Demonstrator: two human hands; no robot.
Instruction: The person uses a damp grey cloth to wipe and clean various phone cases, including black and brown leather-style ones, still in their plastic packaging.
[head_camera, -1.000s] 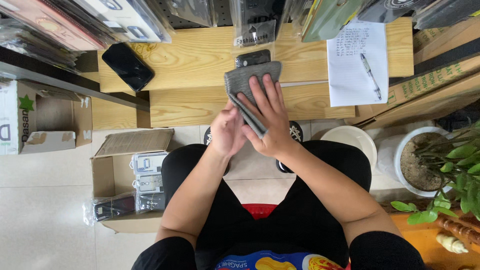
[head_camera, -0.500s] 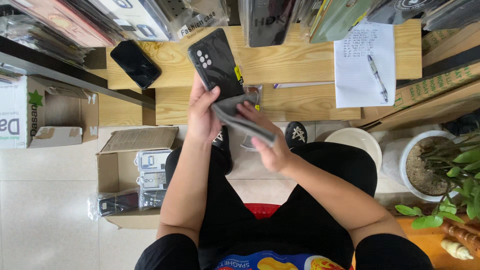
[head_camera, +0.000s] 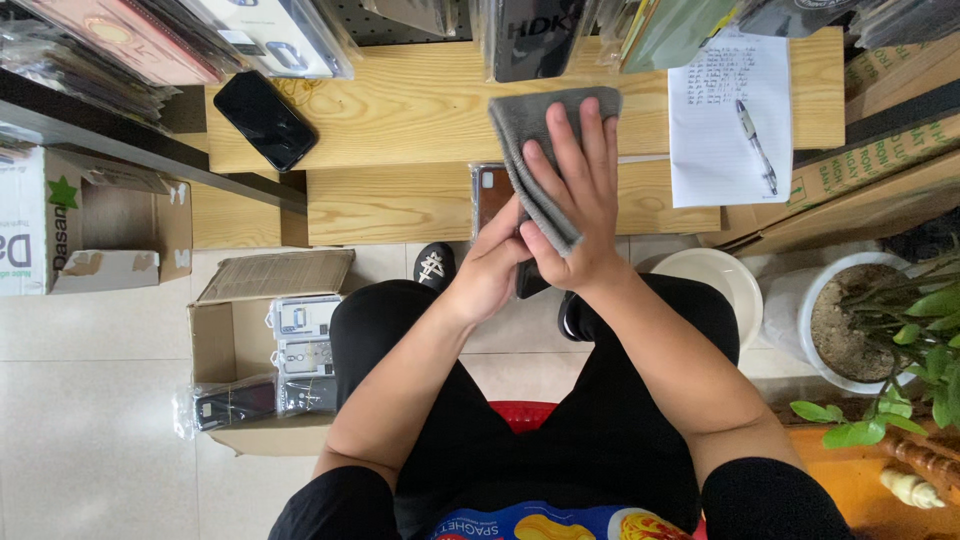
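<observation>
My right hand lies flat, fingers spread, on a grey cloth and presses it over a dark phone. Of the phone only a dark lower edge shows below the cloth. My left hand grips the phone from the left side and underneath. Both hands are held above my lap, in front of a light wooden bench. A brownish phone case lies on the bench's lower step, just behind my left hand.
A black phone lies on the bench at the left; a written sheet with a pen lies at the right. Packaged cases hang above. An open cardboard box of packaged items stands on the floor left, a white bowl and a plant pot on the right.
Half a second ago my left hand held the phone up with its back showing and the cloth beneath. Now the cloth covers the phone and my right hand is flat on top.
</observation>
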